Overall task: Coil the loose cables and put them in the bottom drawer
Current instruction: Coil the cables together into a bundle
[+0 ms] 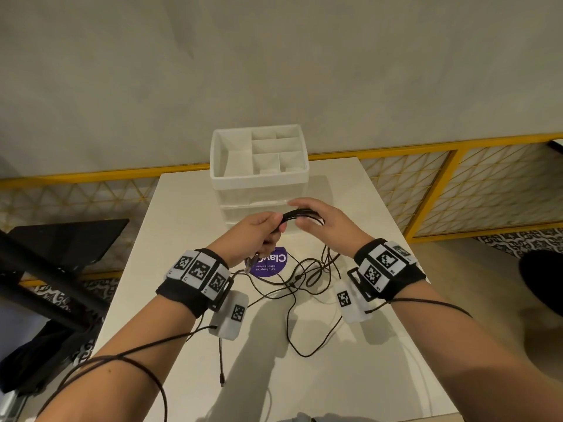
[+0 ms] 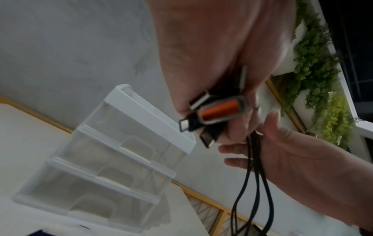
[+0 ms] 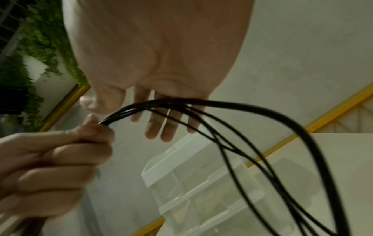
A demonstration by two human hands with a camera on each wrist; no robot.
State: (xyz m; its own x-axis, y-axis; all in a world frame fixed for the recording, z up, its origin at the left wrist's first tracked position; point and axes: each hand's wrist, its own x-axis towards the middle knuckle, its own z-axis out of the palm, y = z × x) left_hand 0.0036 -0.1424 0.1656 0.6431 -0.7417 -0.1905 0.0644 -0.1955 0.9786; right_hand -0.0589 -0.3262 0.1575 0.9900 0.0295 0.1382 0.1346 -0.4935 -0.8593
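Several black cables [image 1: 300, 214] run as one bundle between my two hands, above the white table [image 1: 189, 226]. My left hand [image 1: 274, 226] grips the bundle near its plug ends; an orange-cored USB plug [image 2: 220, 111] and other plugs stick out of the fist. My right hand [image 1: 296, 212] has straight fingers [image 3: 161, 127], and the cables [image 3: 201, 103] lie across them. The rest of the cables [image 1: 304, 278] trails down in a loose tangle on the table. Behind the hands stands the white drawer unit [image 1: 259, 166]; its bottom drawer [image 2: 80, 199] looks closed.
A round purple sticker [image 1: 268, 264] lies on the table under my left hand. The drawer unit's top is an open tray with dividers [image 1: 274, 150]. A yellow-framed lattice partition [image 1: 457, 190] runs behind the table. A black stand [image 1: 61, 248] is at the left.
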